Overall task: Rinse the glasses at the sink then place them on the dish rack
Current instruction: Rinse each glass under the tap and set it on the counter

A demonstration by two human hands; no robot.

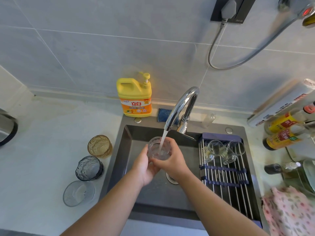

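Left of the sink (122,145), three glasses (99,146) stand on the tabletop (42,142). Over the sink, our left hand (144,169) and right hand (172,159) wrap their fingers around a clear glass (157,149) under the faucet (180,106) stream. Right of them, the dish rack (226,178) spans the sink, carrying two glasses.

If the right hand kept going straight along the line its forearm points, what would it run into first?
The right hand points up and left, already wrapped on the clear glass under the water stream. Past the glass, the sink's back wall likely comes next, then the yellow detergent bottle; depth is unclear.
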